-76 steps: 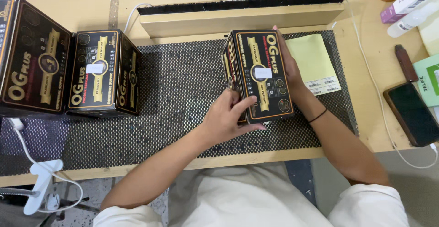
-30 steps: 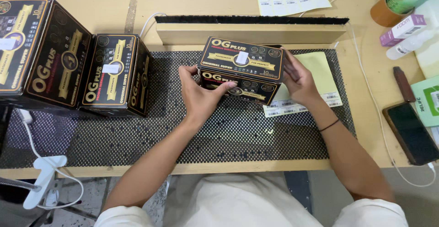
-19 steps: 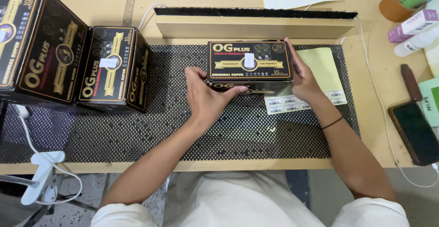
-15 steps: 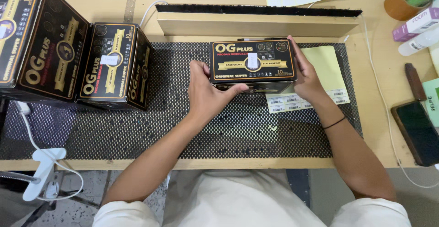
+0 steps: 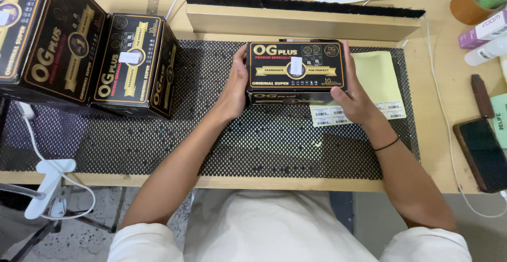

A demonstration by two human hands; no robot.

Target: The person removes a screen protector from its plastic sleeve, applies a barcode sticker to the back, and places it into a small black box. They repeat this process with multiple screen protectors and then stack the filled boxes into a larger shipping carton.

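Note:
A black carton with gold print and a small white sticker (image 5: 296, 66) lies flat on the black mesh mat (image 5: 274, 140) in the middle of the wooden table. My left hand (image 5: 234, 90) presses against its left end. My right hand (image 5: 355, 95) grips its right end, a dark band on that wrist. Both hands hold the carton between them. Under the carton's right side lies a yellow sheet with white barcode labels (image 5: 376, 80).
Two more black-and-gold cartons (image 5: 134, 64) (image 5: 45, 40) stand at the left. A long wooden brush (image 5: 301, 19) lies behind the mat. A phone (image 5: 483, 153), brown tool, bottles and tape roll (image 5: 472, 0) crowd the right edge. A white lamp clamp (image 5: 50, 180) hangs front left.
The carton was upright between my hands; I tipped it over and laid it flat with its long face up, a little farther back on the mat. Both hands stayed on it.

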